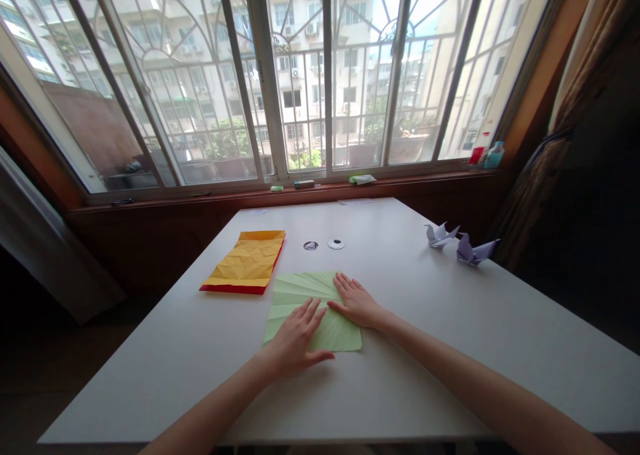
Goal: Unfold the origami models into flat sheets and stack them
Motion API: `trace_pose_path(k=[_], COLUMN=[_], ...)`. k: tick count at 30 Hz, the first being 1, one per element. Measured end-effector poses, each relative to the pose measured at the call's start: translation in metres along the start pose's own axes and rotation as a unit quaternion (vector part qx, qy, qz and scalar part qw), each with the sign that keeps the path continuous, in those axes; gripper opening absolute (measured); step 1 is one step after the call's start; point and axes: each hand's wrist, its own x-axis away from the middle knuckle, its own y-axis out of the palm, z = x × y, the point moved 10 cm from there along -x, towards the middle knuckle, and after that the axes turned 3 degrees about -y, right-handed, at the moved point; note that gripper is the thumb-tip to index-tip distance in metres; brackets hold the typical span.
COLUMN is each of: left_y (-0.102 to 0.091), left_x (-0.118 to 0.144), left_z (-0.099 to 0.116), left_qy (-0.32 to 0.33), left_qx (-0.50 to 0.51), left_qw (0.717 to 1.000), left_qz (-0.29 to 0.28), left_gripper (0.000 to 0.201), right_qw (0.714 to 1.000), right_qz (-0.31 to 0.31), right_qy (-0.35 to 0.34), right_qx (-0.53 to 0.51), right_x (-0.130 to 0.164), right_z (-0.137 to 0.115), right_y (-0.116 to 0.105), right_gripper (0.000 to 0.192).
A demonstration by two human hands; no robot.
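Green sheet (300,295) flat mid-table, nearer the near edge, creased in a fan of radiating lines. Both hands laid flat on top, fingers stretched out and slightly spread, gripping nothing, just pressing. Left hand (295,338) on the sheet's near-left part, fingers aimed toward the far right; right hand (356,303) on its right edge, fingers aimed far-left. Fingertips almost meeting over the sheet's middle. Sheet's long axis roughly near-to-far. Yellow-red sheet (247,261) apart to the far left, two paper cranes (460,243) near the right edge. Sheet under the palms hidden; near-right corner hard to read.
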Motion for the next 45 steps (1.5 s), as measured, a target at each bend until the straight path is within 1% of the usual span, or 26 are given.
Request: trace_pose_path(k=[1, 2, 4, 7, 9, 11, 13, 15, 16, 19, 21, 24, 26, 27, 28, 29, 30, 31, 34, 36, 38, 40, 43, 45], left_y=[0.002, 0.004, 0.006, 0.003, -0.002, -0.007, -0.009, -0.007, -0.007, -0.009, -0.015, -0.034, -0.059, -0.072, -0.084, -0.092, -0.097, -0.101, -0.110, -0.114, -0.121, -0.130, -0.146, -0.155], left_x=[0.003, 0.005, 0.006, 0.005, 0.004, 0.005, 0.006, 0.007, 0.007, 0.007, 0.008, 0.012, 0.016, 0.019, 0.023, 0.027, 0.033, 0.037, 0.042, 0.042, 0.039, 0.033, 0.023, 0.020], left_z=[0.012, 0.019, 0.027, 0.029, 0.028, 0.029, 0.031, 0.032, 0.033, 0.029, 0.022, 0.008, -0.011, -0.024, -0.039, -0.057, -0.077, -0.090, -0.126, -0.155, -0.186, -0.216, -0.249, -0.261], left_qy=[0.019, 0.023, 0.027, 0.038, 0.047, 0.060, 0.072, 0.081, 0.083, 0.076, 0.063, 0.041, -0.001, -0.033, -0.070, -0.115, -0.164, -0.188, -0.234, -0.259, -0.283, -0.307, -0.341, -0.357], left_qx=[0.004, 0.003, -0.002, -0.024, -0.043, -0.060, -0.073, -0.081, -0.081, -0.052, -0.026, 0.006, 0.095, 0.156, 0.224, 0.302, 0.380, 0.407, 0.445, 0.466, 0.471, 0.459, 0.401, 0.341], left_qw=[1.000, 1.000, 0.999, 0.999, 0.998, 0.996, 0.995, 0.993, 0.993, 0.996, 0.997, 0.998, 0.989, 0.976, 0.953, 0.918, 0.869, 0.845, 0.794, 0.766, 0.751, 0.752, 0.779, 0.801], left_qz=[-0.008, -0.014, -0.017, -0.010, -0.002, 0.002, 0.001, -0.004, -0.006, 0.005, 0.022, 0.053, 0.114, 0.152, 0.191, 0.229, 0.270, 0.293, 0.342, 0.359, 0.367, 0.360, 0.341, 0.338], left_gripper=[0.079, 0.072, 0.065, 0.055, 0.049, 0.043, 0.038, 0.034, 0.034, 0.029, 0.025, 0.026, 0.024, 0.022, 0.020, 0.018, 0.017, 0.021, 0.032, 0.037, 0.043, 0.045, 0.036, 0.029], right_qw=[1.000, 1.000, 1.000, 0.999, 0.997, 0.993, 0.984, 0.963, 0.947, 0.882, 0.841, 0.795, 0.779, 0.775, 0.772, 0.769, 0.767, 0.764, 0.753, 0.750, 0.749, 0.750, 0.750, 0.750], right_qz=[-0.001, -0.002, -0.006, -0.008, 0.004, 0.028, 0.067, 0.126, 0.161, 0.252, 0.290, 0.320, 0.324, 0.321, 0.317, 0.311, 0.305, 0.300, 0.287, 0.280, 0.273, 0.268, 0.266, 0.264], right_qy=[0.001, 0.002, 0.003, 0.004, 0.007, 0.012, 0.025, 0.054, 0.076, 0.144, 0.168, 0.168, 0.150, 0.136, 0.121, 0.107, 0.096, 0.089, 0.094, 0.101, 0.103, 0.104, 0.107, 0.109], right_qx=[-0.003, -0.007, -0.018, -0.044, -0.072, -0.111, -0.166, -0.233, -0.269, -0.370, -0.426, -0.487, -0.516, -0.527, -0.538, -0.547, -0.556, -0.565, -0.584, -0.591, -0.595, -0.595, -0.596, -0.596], right_x=[0.000, 0.000, -0.001, -0.001, -0.001, -0.001, 0.000, 0.002, 0.005, 0.015, 0.020, 0.024, 0.024, 0.024, 0.024, 0.023, 0.023, 0.022, 0.021, 0.020, 0.019, 0.018, 0.018, 0.017], right_z=[0.001, 0.001, 0.002, 0.003, 0.002, 0.004, 0.011, 0.026, 0.038, 0.074, 0.090, 0.096, 0.090, 0.085, 0.080, 0.075, 0.071, 0.069, 0.067, 0.068, 0.067, 0.065, 0.064, 0.064], right_y=[0.000, 0.000, 0.001, 0.002, 0.000, -0.004, -0.010, -0.020, -0.024, -0.032, -0.032, -0.033, -0.035, -0.037, -0.039, -0.040, -0.041, -0.041, -0.038, -0.034, -0.032, -0.032, -0.032, -0.032], right_gripper=[0.086, 0.086, 0.087, 0.089, 0.092, 0.095, 0.097, 0.093, 0.090, 0.087, 0.085, 0.074, 0.066, 0.062, 0.059, 0.056, 0.055, 0.056, 0.060, 0.060, 0.058, 0.055, 0.052, 0.051])
